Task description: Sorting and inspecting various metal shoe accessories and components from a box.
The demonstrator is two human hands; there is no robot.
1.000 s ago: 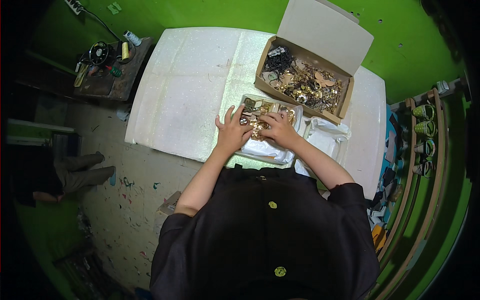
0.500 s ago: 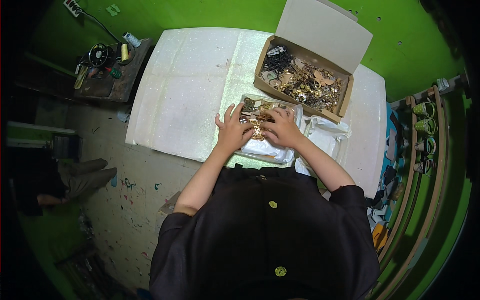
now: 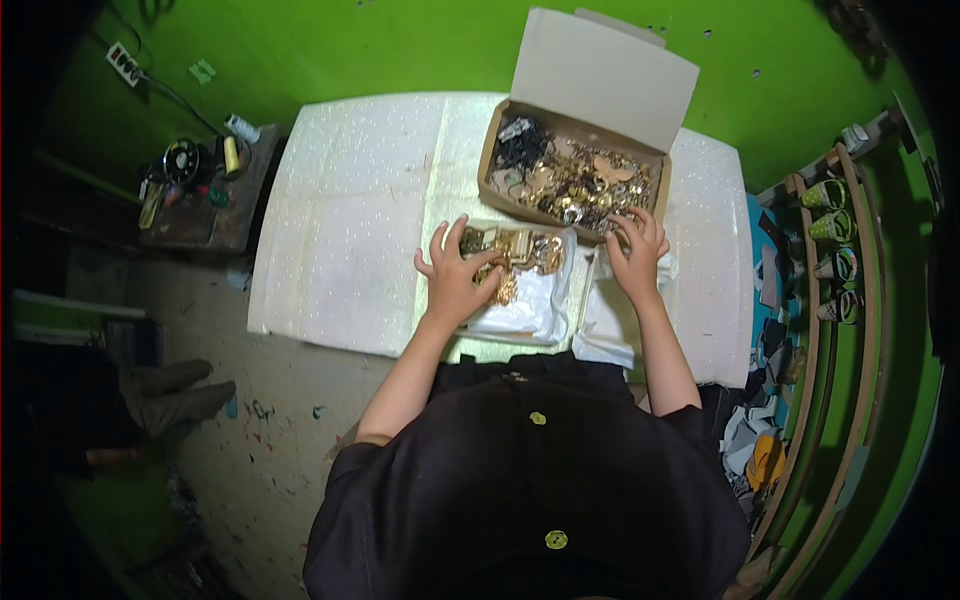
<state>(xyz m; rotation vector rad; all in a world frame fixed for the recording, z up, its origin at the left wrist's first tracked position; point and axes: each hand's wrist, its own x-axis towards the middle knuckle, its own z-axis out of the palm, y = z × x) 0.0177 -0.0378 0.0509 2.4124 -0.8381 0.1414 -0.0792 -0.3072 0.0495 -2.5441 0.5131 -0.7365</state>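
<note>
A shallow clear-rimmed tray (image 3: 570,300), partly lined with white plastic sheet (image 3: 525,308), sits near the table's front edge. Gold-coloured metal pieces (image 3: 505,287) lie heaped in it, with flat buckle-like ones along its far side. Over the tray's left part is my left hand (image 3: 458,285), fingers spread, thumb and index beside the gold pieces. My right hand (image 3: 638,258) hovers at the near right corner of an open cardboard box (image 3: 490,185), its bent fingers apart and nothing visible in them. Mixed gold and dark metal bits (image 3: 585,180) fill the box, with a black tangle (image 3: 522,145) at its left.
More white plastic (image 3: 607,315) lies right of the tray on the white sparkly table (image 3: 350,220). A dark side table (image 3: 210,220) holds thread spools (image 3: 232,155). On the right, green sandals (image 3: 825,195) hang on a wooden rack (image 3: 860,400). A person's legs (image 3: 180,395) show at left.
My right hand has left the tray and moved right to the cardboard box's near corner. My left hand stays over the tray. The whole view has shifted slightly.
</note>
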